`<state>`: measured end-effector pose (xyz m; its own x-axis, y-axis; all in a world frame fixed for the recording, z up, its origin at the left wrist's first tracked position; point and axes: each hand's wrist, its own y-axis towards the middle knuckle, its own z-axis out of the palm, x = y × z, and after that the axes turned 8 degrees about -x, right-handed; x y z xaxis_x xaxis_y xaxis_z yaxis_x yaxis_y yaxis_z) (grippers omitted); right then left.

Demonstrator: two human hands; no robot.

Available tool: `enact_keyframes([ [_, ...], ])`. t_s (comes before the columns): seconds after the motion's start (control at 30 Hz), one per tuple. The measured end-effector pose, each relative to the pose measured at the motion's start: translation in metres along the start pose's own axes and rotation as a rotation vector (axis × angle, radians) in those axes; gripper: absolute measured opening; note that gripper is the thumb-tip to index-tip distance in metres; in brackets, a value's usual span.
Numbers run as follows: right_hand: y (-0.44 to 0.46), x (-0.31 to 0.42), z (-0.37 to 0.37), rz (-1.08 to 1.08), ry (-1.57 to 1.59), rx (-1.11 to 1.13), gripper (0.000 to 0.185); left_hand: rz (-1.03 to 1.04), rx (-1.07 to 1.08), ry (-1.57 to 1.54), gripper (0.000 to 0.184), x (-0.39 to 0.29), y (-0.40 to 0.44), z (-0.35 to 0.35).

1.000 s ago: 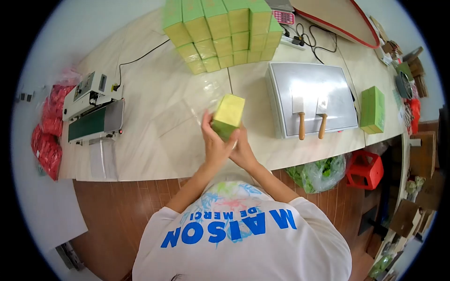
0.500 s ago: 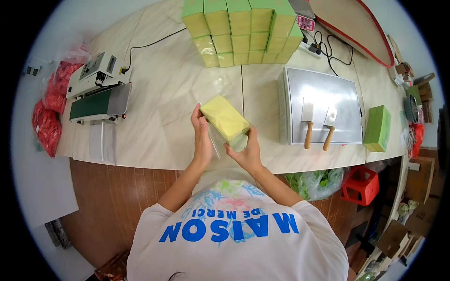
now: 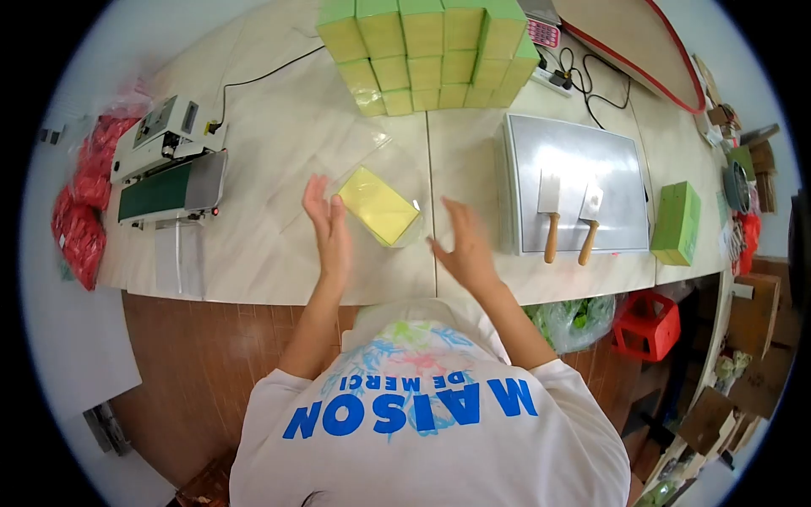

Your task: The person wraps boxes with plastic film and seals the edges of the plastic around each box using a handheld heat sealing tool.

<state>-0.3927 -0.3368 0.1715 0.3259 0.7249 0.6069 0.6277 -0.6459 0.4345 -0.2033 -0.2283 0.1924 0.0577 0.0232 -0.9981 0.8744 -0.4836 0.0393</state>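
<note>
A yellow box [image 3: 380, 205] in a clear plastic bag [image 3: 382, 155] lies on the table in front of me, turned at an angle. My left hand [image 3: 328, 221] is close to the box's left side, fingers stretched out and holding nothing. To the right of the box, my right hand [image 3: 466, 245] is apart from it, somewhat blurred, with thumb and fingers spread. Whether the left fingertips touch the bag I cannot tell.
Several stacked green-and-yellow boxes [image 3: 422, 51] stand at the back. A sealing machine [image 3: 173, 160] sits left. Two wooden-handled scrapers [image 3: 551, 215] lie on a metal-topped box [image 3: 625, 169] at right, beside a green box [image 3: 677, 224]. A red stool [image 3: 647, 328] is below the table edge.
Both hands have let go of the yellow box and moved apart, the right one further out to the right. The box now rests on the table in its bag.
</note>
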Motion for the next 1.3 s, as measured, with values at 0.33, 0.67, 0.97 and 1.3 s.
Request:
enact_keyframes([
  [0.33, -0.04, -0.101, -0.085, 0.385, -0.902, -0.208, 0.021, 0.767, 0.478, 0.633, 0.017, -0.053, 0.005, -0.009],
  [0.67, -0.051, -0.13, -0.064, 0.431, -0.895, -0.317, 0.028, 0.859, 0.493, 0.727, 0.013, -0.047, -0.011, 0.005],
  [0.97, -0.023, -0.108, -0.063, 0.738, -0.896, -0.095, 0.066, 0.715, 0.383, 0.753, 0.01, -0.048, -0.011, 0.006],
  [1.3, 0.012, -0.073, -0.069, 0.869, -0.784, 0.033, 0.052, 0.757, 0.356, 0.744, 0.01, -0.038, -0.007, 0.0],
])
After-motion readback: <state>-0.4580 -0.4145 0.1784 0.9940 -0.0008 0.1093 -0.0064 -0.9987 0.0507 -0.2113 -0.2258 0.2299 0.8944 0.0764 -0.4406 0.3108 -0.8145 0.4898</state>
